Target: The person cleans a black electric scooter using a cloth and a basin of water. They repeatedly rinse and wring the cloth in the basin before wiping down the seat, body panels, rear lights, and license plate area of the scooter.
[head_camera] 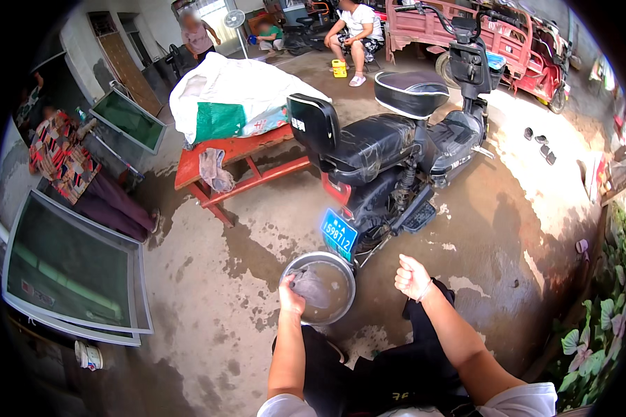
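A round metal basin (349,298) of murky water sits on the wet concrete floor in front of me, close behind the rear wheel of a black electric scooter (375,140). At the basin's left side my left hand (291,296) grips a grey cloth (313,290), which trails into the water. My right hand (412,277) is raised to the right of the basin, its fingers curled; whether anything small is inside them cannot be seen. Another greyish cloth (216,169) hangs over the edge of a red wooden bench (188,169).
A white woven sack (261,83) lies on the bench. Framed screens (73,260) lean at left near a standing person (68,156). Another person (362,26) sits by a yellow jug (339,69). A red cargo tricycle (516,41) stands behind; leafy plants (600,323) edge the right.
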{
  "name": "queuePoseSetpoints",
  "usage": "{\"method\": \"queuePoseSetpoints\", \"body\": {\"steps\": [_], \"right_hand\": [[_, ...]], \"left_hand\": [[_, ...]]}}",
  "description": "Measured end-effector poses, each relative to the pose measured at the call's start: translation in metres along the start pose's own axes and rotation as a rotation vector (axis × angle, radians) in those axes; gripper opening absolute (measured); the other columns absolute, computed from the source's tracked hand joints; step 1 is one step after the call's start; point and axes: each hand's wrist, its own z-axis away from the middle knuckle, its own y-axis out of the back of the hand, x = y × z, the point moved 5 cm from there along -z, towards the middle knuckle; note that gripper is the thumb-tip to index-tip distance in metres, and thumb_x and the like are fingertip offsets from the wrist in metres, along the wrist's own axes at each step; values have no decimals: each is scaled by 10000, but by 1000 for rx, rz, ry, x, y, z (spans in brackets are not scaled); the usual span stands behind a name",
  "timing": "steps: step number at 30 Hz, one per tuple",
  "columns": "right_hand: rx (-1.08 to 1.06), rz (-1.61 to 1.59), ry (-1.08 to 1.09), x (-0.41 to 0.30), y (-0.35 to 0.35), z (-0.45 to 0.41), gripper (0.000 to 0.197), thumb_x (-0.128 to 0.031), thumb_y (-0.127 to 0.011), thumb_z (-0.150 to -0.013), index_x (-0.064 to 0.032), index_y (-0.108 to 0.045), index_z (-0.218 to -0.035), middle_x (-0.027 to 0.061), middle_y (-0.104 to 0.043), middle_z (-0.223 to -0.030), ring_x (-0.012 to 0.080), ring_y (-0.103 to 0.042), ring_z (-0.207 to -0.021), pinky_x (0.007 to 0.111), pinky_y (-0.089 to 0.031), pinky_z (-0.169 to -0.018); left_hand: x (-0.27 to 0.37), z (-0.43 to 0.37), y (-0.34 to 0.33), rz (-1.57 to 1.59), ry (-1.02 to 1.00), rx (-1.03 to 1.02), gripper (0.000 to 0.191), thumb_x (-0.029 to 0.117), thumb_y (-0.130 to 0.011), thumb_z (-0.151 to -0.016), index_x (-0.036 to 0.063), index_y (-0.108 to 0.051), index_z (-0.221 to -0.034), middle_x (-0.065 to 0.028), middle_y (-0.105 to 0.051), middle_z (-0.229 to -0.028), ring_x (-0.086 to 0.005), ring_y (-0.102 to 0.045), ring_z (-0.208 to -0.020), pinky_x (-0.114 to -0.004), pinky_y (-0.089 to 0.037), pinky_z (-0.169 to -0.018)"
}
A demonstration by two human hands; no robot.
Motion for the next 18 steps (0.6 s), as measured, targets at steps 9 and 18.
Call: {"method": "queuePoseSetpoints", "body": {"steps": [9, 18], "right_hand": [[-9, -111, 108, -22, -8, 16, 413, -458, -459, -974, -108, -557, -778, 30, -503, -620, 171, -490, -583, 289, -429, -590], [-223, -309, 165, -41, -17, 36, 872, -639, -350, -933, 78, -299, -1427, 273, -307, -1481, 361, -288, -1398, 457, -204, -1169]], "left_hand": [[2, 2, -7, -50, -52, -2, 358, 268, -586, -796, 67, -617, -1091, -96, -650, -1115, -273, -596, -1047, -408, -430, -985], [4, 10, -15, -107, -39, -4, 424, 313, -519, -830, 35, -595, -1140, -133, -624, -1195, -316, -550, -1148, -470, -366, -1056]]}}
